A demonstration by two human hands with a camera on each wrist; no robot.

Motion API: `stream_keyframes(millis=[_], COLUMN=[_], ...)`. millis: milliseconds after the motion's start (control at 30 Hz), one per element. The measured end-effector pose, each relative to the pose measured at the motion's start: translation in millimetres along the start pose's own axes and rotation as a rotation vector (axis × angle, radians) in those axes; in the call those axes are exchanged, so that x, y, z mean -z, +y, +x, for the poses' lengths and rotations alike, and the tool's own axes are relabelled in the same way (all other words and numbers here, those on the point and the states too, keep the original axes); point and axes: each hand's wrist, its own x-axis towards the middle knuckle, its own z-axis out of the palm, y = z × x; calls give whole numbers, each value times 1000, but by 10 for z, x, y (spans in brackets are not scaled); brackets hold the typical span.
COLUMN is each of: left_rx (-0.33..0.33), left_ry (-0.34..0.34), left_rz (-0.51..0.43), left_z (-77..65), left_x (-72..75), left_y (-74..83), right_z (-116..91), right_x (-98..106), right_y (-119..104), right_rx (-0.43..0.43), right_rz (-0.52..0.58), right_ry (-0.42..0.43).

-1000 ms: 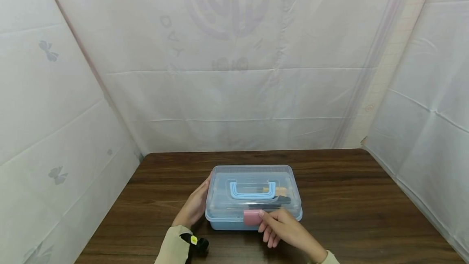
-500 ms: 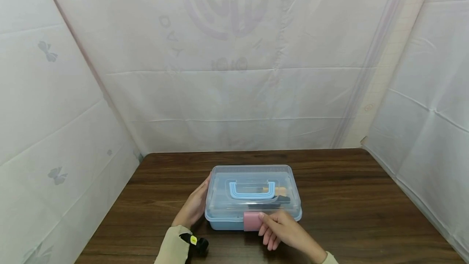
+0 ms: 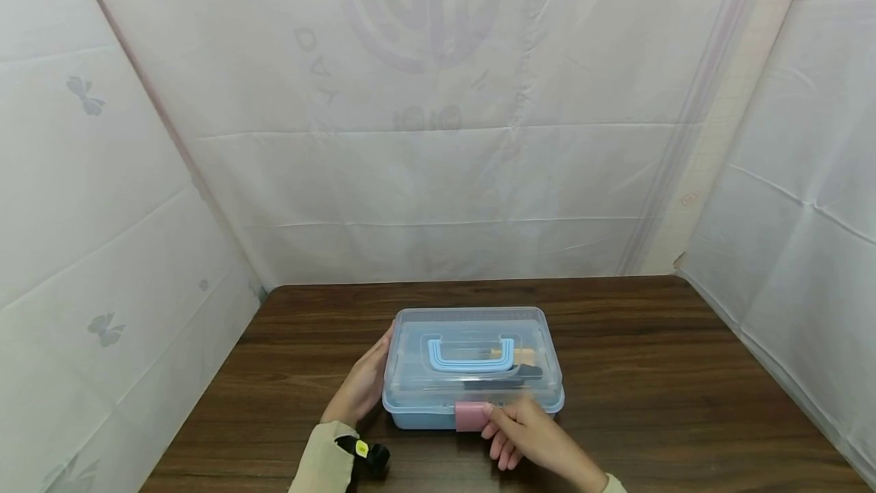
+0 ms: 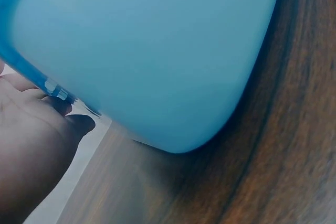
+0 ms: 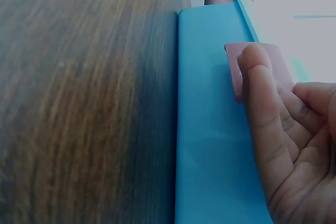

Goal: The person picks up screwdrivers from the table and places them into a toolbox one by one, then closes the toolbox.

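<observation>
A pale blue plastic box (image 3: 424,421) with a clear lid (image 3: 411,341) and a blue carry handle (image 3: 472,366) sits on the table. At its front a pink latch (image 3: 469,417) hangs over the rim. My left hand (image 3: 363,386) rests along the box's left side with fingers extended; the left wrist view shows that hand (image 4: 31,135) beside the blue wall. With thumb and curled fingers, my right hand (image 3: 530,432) pinches the latch's right edge. In the right wrist view, its fingers (image 5: 262,103) partly cover the pink latch (image 5: 236,72).
Through the lid show a dark item (image 3: 496,385) and a tan one (image 3: 523,357), too blurred to name. The box stands on a dark wooden table (image 3: 650,371). White cloth (image 3: 438,173) hangs behind it and at both sides.
The pink latch has swung downward at the front of the box, and my right thumb has shifted slightly down with it. My left hand and the box have stayed in place.
</observation>
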Motion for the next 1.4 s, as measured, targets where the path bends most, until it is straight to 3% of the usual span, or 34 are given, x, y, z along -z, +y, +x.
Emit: stream_keyframes(millis=[433,767,1400], left_rx=[-5,6,12], left_ry=[1,14,14], left_rz=[-7,4,-21], left_z=[-4,2,-8], left_x=[-6,3,-7], left_y=[-1,-13,-5], right_z=[-26,-4,28], right_x=[5,-49,-71], right_y=[37,177,255], right_rx=[-10,-86,-25], right_rz=[38,117,186], right_ry=[-44,-68,-117])
